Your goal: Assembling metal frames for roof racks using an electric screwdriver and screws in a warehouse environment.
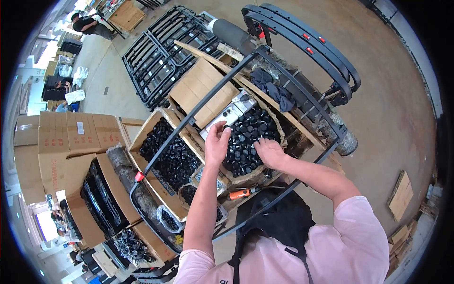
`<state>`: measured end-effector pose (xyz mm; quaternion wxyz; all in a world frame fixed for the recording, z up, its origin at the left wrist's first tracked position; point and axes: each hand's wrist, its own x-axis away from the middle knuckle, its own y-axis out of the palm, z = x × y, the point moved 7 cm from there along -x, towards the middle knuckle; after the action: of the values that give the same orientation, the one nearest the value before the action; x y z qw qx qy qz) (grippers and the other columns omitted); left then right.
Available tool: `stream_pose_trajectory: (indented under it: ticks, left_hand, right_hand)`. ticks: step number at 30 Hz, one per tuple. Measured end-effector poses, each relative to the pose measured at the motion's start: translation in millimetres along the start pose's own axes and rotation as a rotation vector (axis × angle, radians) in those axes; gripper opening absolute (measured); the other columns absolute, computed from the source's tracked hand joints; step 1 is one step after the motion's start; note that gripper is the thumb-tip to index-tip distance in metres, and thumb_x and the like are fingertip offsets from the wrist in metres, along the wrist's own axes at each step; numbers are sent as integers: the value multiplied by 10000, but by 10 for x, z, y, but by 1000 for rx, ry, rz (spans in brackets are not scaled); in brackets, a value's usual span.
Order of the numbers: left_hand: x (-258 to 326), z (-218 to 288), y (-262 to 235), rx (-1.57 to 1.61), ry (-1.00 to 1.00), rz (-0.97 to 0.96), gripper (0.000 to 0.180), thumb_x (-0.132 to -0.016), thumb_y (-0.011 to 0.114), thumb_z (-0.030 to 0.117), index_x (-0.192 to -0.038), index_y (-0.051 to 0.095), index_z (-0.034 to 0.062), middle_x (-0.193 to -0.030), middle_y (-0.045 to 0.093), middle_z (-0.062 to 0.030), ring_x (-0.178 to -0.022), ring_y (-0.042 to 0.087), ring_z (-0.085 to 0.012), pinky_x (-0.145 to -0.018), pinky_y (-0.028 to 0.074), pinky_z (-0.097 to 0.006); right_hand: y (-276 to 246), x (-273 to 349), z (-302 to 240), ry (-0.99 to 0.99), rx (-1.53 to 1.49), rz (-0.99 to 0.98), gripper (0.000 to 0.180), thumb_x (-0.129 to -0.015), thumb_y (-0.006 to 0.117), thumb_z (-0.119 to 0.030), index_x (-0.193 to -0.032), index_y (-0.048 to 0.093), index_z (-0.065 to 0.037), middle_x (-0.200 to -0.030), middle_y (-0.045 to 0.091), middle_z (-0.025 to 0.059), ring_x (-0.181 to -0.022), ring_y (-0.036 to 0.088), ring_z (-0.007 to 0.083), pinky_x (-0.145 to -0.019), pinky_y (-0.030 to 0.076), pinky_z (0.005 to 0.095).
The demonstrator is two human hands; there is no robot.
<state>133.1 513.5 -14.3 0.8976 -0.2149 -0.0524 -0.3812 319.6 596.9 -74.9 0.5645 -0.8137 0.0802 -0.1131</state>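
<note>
A box (279, 134) lined with crumpled brown paper holds a heap of round black plastic caps (246, 137). My right hand (270, 154) is in the heap at its right side, fingers bent down and closed around a black cap, mostly hidden by the fingers. Over the left edge of the same box, my left hand (217, 144) is raised with thumb and curled fingers apart, and I see nothing in it. A silvery metal piece (231, 113) with dark round holes lies just beyond my left hand. A dark metal tube frame (222, 84) spans above the boxes.
A second box of small black parts (172, 151) stands left. Near me lies an orange power tool (240, 193). Cardboard cartons (78, 135) are stacked left, black racks (172, 47) lie beyond, and curved black bars (302, 38) stand far right. A person (90, 26) stands far left.
</note>
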Motion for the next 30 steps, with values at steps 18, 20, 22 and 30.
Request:
stream_pose_trajectory:
  ticks: [18,20,22,30]
  left_hand:
    - [-2453,1250,1054,-146,419,55,373,-1014,714,194,-1341,681,17,-1219,760,-162,-1099,727,-254,-995,549,-364]
    - [-2599,1225,1173,-126,435,-8,378,-1009,722,194,-1338,683,13,-1213,765,-164,-1093,733,-254,-992,552,-368]
    - [-2681,1168,1186,-184,455,-11,367,-1012,713,210,-1338,694,40,-1190,773,-155,-1083,737,-248,-978,555,-367]
    - [-2561,1289,1347,-291,599,-136,372,-1014,631,107,-1383,679,92,-1267,723,-160,-1176,689,-283,-1040,518,-375]
  right_hand:
    - [-974,1013,475,343,-901,85,313,-935,751,-202,-1173,670,-16,-1083,662,169,-931,696,324,-847,566,424]
    - [-1059,1227,584,419,-926,110,305,-939,752,-185,-1186,672,-24,-1079,662,145,-934,701,295,-832,574,414]
    - [-1096,1386,680,471,-949,118,308,-938,754,-181,-1191,673,-27,-1077,660,137,-929,697,285,-827,574,410]
    - [-1259,1658,871,588,-909,209,310,-931,751,-139,-1212,674,-32,-1066,648,107,-887,666,245,-801,567,384]
